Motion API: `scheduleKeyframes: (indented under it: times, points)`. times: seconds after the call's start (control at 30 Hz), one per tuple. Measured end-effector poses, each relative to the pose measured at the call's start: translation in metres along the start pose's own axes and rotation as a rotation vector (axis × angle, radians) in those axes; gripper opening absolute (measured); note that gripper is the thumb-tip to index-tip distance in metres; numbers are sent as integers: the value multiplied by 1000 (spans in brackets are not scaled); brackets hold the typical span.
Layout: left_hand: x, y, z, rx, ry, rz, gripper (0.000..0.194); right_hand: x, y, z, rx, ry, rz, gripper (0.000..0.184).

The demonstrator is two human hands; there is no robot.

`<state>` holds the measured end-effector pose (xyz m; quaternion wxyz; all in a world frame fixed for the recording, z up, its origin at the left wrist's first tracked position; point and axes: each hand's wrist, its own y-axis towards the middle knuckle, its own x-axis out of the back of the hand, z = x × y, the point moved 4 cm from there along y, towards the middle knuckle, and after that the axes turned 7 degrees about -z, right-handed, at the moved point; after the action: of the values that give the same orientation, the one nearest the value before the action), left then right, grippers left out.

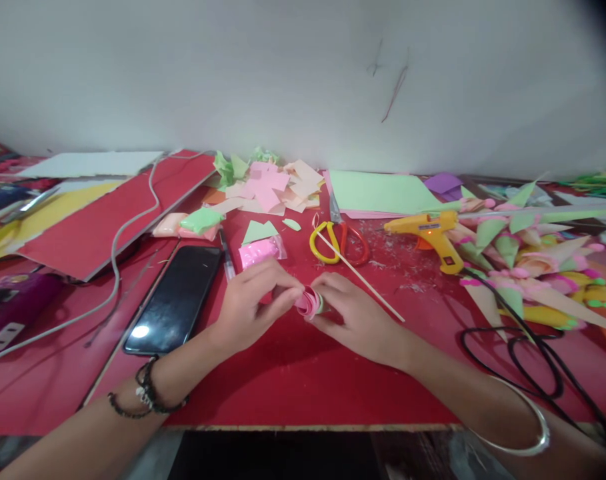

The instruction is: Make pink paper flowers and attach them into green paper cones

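A small pink paper flower, rolled in a spiral with a bit of green at its right side, is held just above the red table. My left hand pinches its left edge between thumb and fingertips. From the right, my right hand curls its fingers round the green side. Beyond the hands lie scissors with one yellow and one red handle, and a thin wooden stick rests slantwise across them. A pink packet lies just past my left hand.
A black phone lies to the left, with a white cable beyond. On the right are a yellow glue gun, its looped black cord and a heap of paper flowers. Paper scraps and green sheets line the wall.
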<state>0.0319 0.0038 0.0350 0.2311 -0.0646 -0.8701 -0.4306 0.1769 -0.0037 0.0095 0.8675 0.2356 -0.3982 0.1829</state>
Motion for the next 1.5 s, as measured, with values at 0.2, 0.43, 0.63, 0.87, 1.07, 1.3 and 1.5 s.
scheduleKeyframes:
  times: [0.2, 0.43, 0.63, 0.87, 1.07, 1.3, 1.5]
  points:
    - [-9, -6, 11, 204, -228, 40, 38, -1, -1, -5, -132, 47, -20, 19]
    - [-22, -8, 12, 341, -366, 270, 27, -6, -1, -2, -163, 372, 64, 17]
    - [-21, -7, 11, 362, -431, 282, 29, -9, -2, -2, -153, 326, 99, 14]
    - [-22, -5, 10, 388, -403, 299, 22, -12, -3, -4, -182, 351, 121, 15]
    - [-23, -7, 11, 406, -365, 270, 14, -14, -4, -4, -229, 470, 119, 14]
    - [-35, -17, 20, 690, -534, 247, 15, -12, -4, -5, -309, 530, 71, 16]
    - [-35, -23, 28, 845, -747, 203, 18, 21, -5, -6, -91, 269, -476, 9]
